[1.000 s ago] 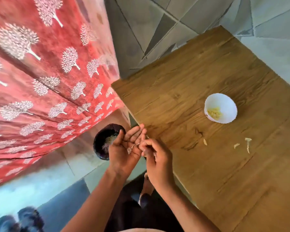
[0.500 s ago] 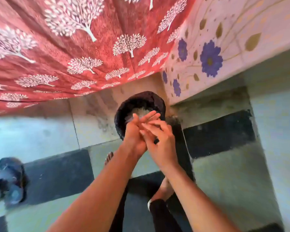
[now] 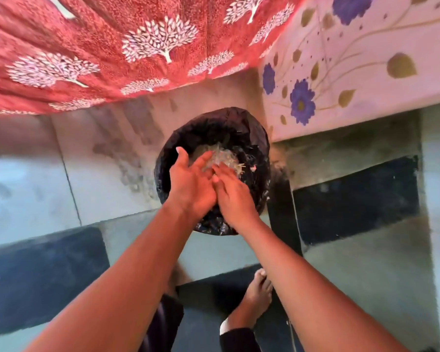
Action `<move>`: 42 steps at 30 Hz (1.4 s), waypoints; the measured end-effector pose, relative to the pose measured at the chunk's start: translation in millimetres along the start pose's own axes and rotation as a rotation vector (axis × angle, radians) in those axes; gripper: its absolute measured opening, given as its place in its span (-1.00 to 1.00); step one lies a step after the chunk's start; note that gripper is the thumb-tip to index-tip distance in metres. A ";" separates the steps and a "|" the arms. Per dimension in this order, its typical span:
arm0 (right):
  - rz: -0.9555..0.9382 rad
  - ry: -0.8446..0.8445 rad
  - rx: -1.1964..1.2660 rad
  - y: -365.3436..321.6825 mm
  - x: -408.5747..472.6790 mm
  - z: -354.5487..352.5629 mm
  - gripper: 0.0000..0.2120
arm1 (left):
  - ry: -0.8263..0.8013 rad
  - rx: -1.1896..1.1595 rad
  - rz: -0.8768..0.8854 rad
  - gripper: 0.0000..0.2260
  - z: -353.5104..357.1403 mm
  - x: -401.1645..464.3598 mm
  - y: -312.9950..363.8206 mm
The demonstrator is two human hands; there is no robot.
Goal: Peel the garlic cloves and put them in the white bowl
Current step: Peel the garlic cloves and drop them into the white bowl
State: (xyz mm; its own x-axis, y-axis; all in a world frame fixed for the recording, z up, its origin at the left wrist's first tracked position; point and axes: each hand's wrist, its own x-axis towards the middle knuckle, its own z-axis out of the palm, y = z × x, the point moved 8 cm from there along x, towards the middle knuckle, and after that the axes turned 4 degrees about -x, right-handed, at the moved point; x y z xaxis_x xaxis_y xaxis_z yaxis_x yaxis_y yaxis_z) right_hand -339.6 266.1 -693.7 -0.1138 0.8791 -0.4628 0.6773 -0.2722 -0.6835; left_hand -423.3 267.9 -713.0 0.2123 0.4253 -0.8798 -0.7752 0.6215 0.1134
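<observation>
My left hand (image 3: 191, 184) and my right hand (image 3: 233, 194) are held together over a bin lined with a black bag (image 3: 254, 138) on the floor. Both hands have straight fingers, and the right fingers lie against the left palm. A heap of pale garlic skins (image 3: 224, 157) lies inside the bin just beyond my fingertips. I see no clove in either hand. The white bowl and the table are out of view.
A red cloth with white tree prints (image 3: 127, 47) hangs at the upper left. A pink cloth with purple flowers (image 3: 353, 62) covers a ledge at the right. The floor has pale and dark tiles (image 3: 43, 275). My bare foot (image 3: 257, 293) stands below the bin.
The view has swung from the wooden table with the white bowl down to the bin. My hands moved out over the bin, and the fingers have straightened against each other.
</observation>
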 end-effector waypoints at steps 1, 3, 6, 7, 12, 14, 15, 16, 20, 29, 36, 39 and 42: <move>0.057 0.043 -0.017 6.6 6.0 -4.3 -0.59 | 0.012 -0.003 0.001 -0.29 -3.2 1.4 2.4; 0.037 0.058 0.016 -7.2 11.4 -6.2 -0.53 | 0.038 0.015 0.002 -0.32 -7.3 4.2 6.5; -0.118 -0.111 0.170 -36.5 4.6 18.0 -0.55 | 0.090 0.064 0.009 -0.27 -8.6 3.6 8.7; -0.101 -0.123 0.182 -31.7 5.9 23.2 -0.54 | 0.079 0.088 -0.004 -0.23 -6.1 -0.4 9.4; 0.187 0.191 0.072 7.5 13.6 -7.2 -0.37 | 0.035 0.168 -0.020 -0.30 -0.4 -11.2 10.8; 0.011 0.082 0.167 -18.8 7.0 5.5 -0.47 | 0.069 0.195 0.006 -0.27 -0.4 -10.3 12.4; -0.048 -0.004 0.210 -25.0 0.6 15.3 -0.51 | 0.081 0.205 0.003 -0.22 -1.0 -9.5 10.7; -0.057 -0.059 0.221 -21.4 -2.1 22.3 -0.53 | 0.068 0.207 -0.006 -0.18 -0.1 -8.6 9.6; 0.199 0.193 0.055 25.8 -5.9 -8.8 -0.49 | -0.004 0.208 -0.010 -0.27 5.1 -17.7 -2.2; -0.017 0.346 0.046 13.8 -33.7 -40.2 -0.65 | 0.000 0.358 0.018 -0.42 5.7 -32.7 -19.2; 0.448 0.785 0.031 127.3 -111.7 -70.0 -0.86 | 0.083 0.803 0.229 -0.87 8.9 -21.4 -22.7; 0.602 0.571 0.031 205.5 -104.0 -29.1 -0.81 | 0.076 0.900 0.345 -0.87 14.4 -1.2 -25.0; 0.540 0.482 -0.004 247.0 -81.0 6.3 -0.77 | 0.060 0.886 0.422 -0.86 12.9 16.3 -29.7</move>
State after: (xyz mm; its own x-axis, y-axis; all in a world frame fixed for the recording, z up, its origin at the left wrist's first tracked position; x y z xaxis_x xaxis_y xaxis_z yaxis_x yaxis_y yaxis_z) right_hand -167.6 125.2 -828.5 0.5699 0.6973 -0.4347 0.5514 -0.7167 -0.4269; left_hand -389.2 264.8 -724.7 -0.0293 0.7071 -0.7065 -0.0480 0.7050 0.7076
